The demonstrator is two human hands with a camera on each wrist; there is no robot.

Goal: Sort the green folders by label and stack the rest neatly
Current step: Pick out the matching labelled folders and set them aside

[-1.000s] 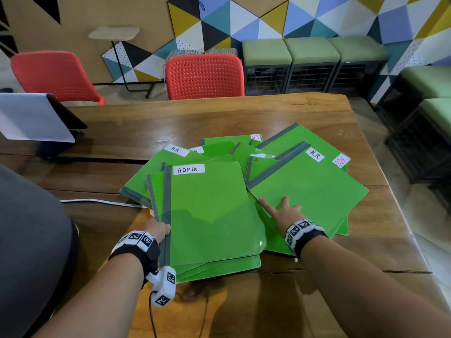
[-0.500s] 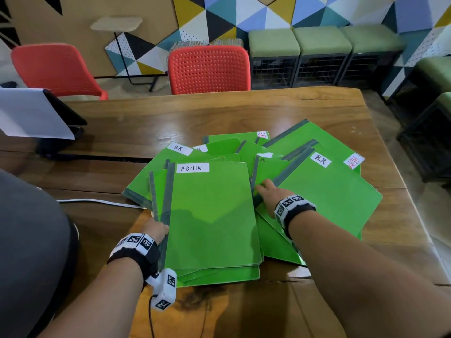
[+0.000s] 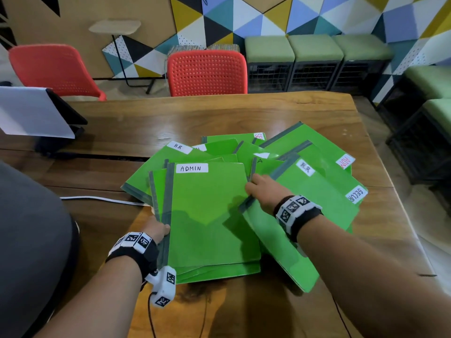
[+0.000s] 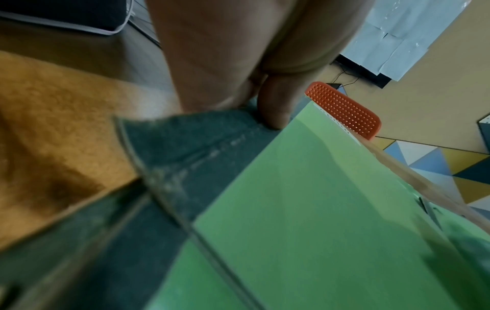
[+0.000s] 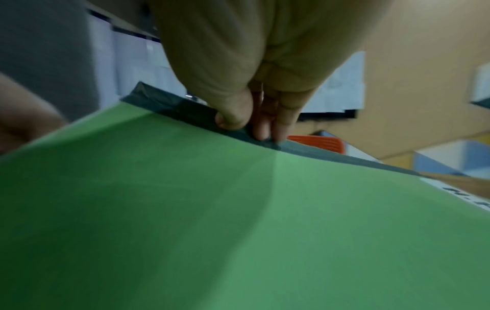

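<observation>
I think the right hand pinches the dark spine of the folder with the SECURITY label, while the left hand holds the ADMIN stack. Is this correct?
Not quite. The folder that the right hand pinches by its dark spine carries an H.R label, as the head view shows. The left hand does hold the ADMIN stack at its spine.

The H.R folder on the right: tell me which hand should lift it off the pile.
Right. The right hand already pinches the H.R folder by its grey spine, and its near edge is tilted up. The left hand holds the ADMIN folder stack's spine.
</observation>
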